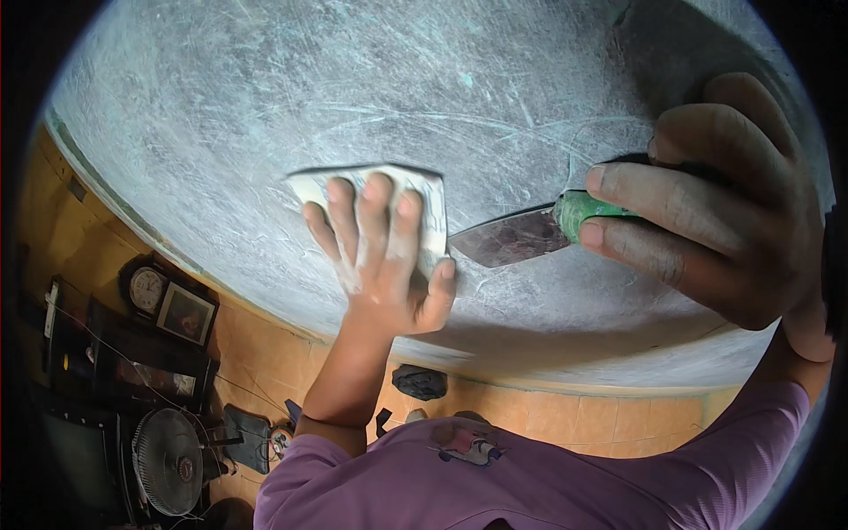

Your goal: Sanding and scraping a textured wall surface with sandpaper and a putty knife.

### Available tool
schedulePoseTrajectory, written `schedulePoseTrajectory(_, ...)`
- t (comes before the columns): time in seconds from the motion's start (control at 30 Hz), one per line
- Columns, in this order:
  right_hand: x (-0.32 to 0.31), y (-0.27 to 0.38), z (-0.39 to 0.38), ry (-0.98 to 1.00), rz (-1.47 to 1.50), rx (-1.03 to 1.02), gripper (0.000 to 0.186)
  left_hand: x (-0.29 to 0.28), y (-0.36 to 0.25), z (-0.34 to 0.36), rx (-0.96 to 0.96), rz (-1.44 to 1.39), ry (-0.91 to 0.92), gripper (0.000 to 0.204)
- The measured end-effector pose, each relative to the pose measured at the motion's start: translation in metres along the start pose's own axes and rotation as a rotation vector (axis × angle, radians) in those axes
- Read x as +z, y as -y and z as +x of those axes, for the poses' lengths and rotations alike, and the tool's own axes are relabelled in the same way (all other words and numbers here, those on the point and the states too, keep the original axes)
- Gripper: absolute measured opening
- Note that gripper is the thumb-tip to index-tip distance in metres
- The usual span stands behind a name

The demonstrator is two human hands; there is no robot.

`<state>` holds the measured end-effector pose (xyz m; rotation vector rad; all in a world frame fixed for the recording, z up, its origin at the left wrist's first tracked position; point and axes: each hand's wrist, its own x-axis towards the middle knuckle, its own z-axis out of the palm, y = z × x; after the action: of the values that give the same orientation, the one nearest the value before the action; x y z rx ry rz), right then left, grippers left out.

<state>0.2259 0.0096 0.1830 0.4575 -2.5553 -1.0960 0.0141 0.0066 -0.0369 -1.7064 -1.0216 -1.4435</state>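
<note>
My left hand [375,234] presses a pale sheet of sandpaper [432,205] flat against the grey, scuffed wall [353,79]. Its fingers are spread over the sheet, and the thumb sits apart at the lower right. My right hand [715,203] is closed round the green handle of a putty knife [517,238], much nearer to the camera. The dark, stained blade points left, its end seen beside the sheet's right edge. Whether the blade touches the wall I cannot tell. Pale dust coats the fingers of both hands.
Orange tiles [556,420] cover the floor along the wall's foot, where a black bundle [420,382] lies. At the lower left stand a fan [168,461], a round clock [147,287], a framed picture [185,314] and dark furniture, with thin cords running between.
</note>
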Motion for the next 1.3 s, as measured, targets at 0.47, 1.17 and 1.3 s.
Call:
schedulePoseTrajectory(0.47, 0.004, 0.004, -0.016, 0.026, 0.084, 0.092, 0.025, -0.007, 0.007, 0.023, 0.008, -0.032, -0.019, 0.06)
schedulePoseTrajectory(1.17, -0.008, 0.003, -0.011, 0.162, 0.068, 0.041, 0.023, -0.002, 0.012, -0.02, -0.017, -0.029, -0.055, 0.066)
schedulePoseTrajectory(1.3, -0.007, 0.0, -0.016, 0.203, 0.099, 0.028, 0.023, -0.007, 0.019, 0.018, 0.023, -0.028, -0.075, 0.063)
